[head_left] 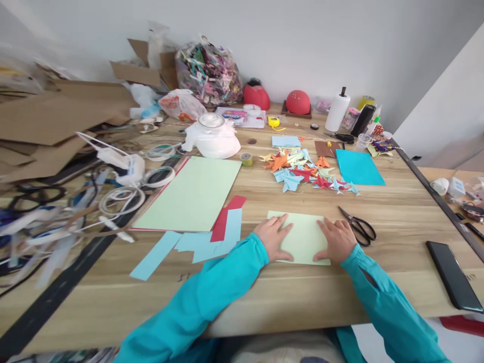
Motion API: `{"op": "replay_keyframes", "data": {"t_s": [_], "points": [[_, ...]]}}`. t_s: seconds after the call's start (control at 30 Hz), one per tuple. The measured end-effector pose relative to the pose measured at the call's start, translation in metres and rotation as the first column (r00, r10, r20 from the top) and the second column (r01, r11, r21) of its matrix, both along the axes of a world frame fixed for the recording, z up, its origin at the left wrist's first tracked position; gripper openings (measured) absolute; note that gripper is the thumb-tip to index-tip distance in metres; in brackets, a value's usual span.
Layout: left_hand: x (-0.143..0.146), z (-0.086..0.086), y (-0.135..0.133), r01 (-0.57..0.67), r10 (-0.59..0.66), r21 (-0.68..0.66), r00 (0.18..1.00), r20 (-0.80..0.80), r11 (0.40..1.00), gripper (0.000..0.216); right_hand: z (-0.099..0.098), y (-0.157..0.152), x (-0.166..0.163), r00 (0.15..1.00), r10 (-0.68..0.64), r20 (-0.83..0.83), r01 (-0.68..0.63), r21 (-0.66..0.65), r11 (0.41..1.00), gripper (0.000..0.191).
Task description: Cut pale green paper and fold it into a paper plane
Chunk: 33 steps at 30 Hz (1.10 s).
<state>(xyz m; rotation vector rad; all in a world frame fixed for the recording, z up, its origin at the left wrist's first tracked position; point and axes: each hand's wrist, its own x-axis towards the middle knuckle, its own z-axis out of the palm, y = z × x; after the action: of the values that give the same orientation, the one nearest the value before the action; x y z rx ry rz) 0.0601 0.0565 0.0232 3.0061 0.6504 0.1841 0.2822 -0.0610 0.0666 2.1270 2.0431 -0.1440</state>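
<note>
A pale green sheet of paper [302,237] lies flat on the wooden table in front of me. My left hand [274,237] rests on its left side with the fingers spread. On the right side of the same sheet lies my right hand [336,239], fingers also apart. Just beyond the right hand are black-handled scissors [361,228], touched by neither hand. Several folded paper cranes [289,176] in blue, red, orange and pale green are heaped farther back. Left of my hands are blue paper strips [155,256] and a red strip [219,227].
A stack of large green sheets [192,194] lies to the left, beside coiled white cables [123,199] and cardboard [56,116]. A turquoise sheet [359,167] is at the back right. A black phone [454,275] lies near the right edge. White roll [338,112] stands behind.
</note>
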Motion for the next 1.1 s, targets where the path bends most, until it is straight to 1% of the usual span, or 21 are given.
{"op": "replay_keyframes", "data": {"t_s": [0.13,0.3,0.5,0.57,0.7,0.73,0.9,1.1], "points": [[-0.002,0.000,0.001,-0.008,0.008,-0.036,1.000,-0.004,0.999,0.110,0.001,0.003,-0.001,0.999,-0.009,0.032,0.010,-0.030,0.999,0.111],[-0.008,-0.006,0.006,0.008,-0.008,-0.052,1.000,0.008,0.999,0.118,0.001,0.006,-0.004,0.998,-0.013,0.056,0.017,-0.067,0.998,0.115],[-0.016,-0.011,0.011,0.071,-0.071,-0.057,0.997,-0.011,0.996,0.125,0.003,0.007,-0.005,0.998,-0.035,0.060,0.041,-0.099,0.994,0.113],[-0.017,-0.011,0.011,0.100,-0.101,-0.034,0.995,-0.014,0.994,0.119,0.003,0.007,-0.005,0.997,-0.038,0.059,0.044,-0.095,0.995,0.112],[-0.018,-0.013,0.010,0.119,-0.119,0.032,0.993,0.003,0.992,0.082,0.003,0.006,-0.003,0.997,-0.041,0.061,0.047,-0.099,0.994,0.109],[-0.018,-0.013,0.010,0.116,-0.117,0.038,0.993,0.009,0.993,0.076,0.003,0.007,-0.003,0.997,-0.039,0.063,0.046,-0.101,0.994,0.108],[-0.016,-0.010,0.009,0.103,-0.105,0.042,0.994,0.040,0.994,0.073,0.003,0.015,0.002,0.996,-0.020,0.087,0.030,-0.118,0.993,0.106],[-0.002,0.000,0.011,0.080,-0.080,0.064,0.997,0.003,0.995,0.074,0.005,0.031,0.005,0.992,0.019,0.121,0.000,-0.160,0.987,0.110]]}}
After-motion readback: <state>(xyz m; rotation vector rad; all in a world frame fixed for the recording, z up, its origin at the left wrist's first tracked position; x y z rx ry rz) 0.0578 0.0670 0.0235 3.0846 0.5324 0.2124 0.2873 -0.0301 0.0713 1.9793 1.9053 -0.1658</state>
